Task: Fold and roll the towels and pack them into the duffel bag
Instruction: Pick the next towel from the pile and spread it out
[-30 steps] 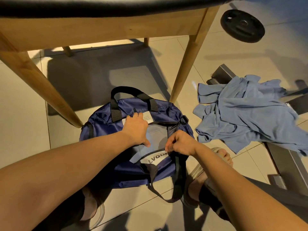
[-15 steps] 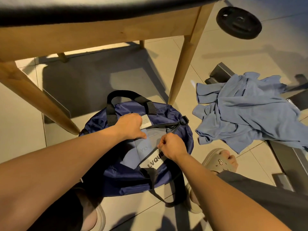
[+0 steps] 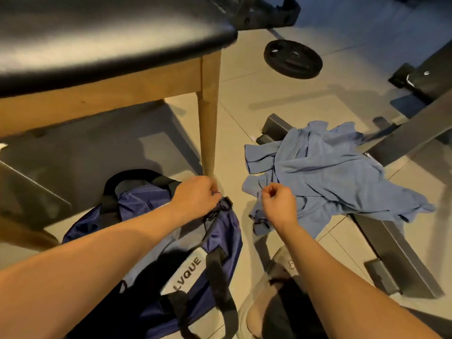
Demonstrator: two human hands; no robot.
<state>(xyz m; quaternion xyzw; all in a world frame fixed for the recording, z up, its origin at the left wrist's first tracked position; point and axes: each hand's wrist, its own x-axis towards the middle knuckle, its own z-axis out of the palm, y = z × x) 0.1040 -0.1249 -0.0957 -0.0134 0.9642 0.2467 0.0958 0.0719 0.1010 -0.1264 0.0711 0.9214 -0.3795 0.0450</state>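
- duffel bag (image 3: 230,231): on the tiled floor beneath the worktop's (image 3: 110,40) corner; the left forearm crosses it, so its opening is hidden; lower edge cut off by the frame.
- left hand (image 3: 195,196): fingers curled round the bag's end, beside a black buckle.
- right hand (image 3: 278,204): fingers curled in, thumb against forefinger, clear of the bag, over the towels' near edge; whether it holds anything cannot be told.
- towels (image 3: 330,177): crumpled pale-blue heap on the floor, right of the bag, draped over a grey metal frame (image 3: 396,250).
- weight plate (image 3: 292,58): black disc, flat on the floor, well behind.
- Materials: navy nylon, black webbing handles, grey panel lettered "LVQUE"; worktop black, glossy, on tapered wooden legs.
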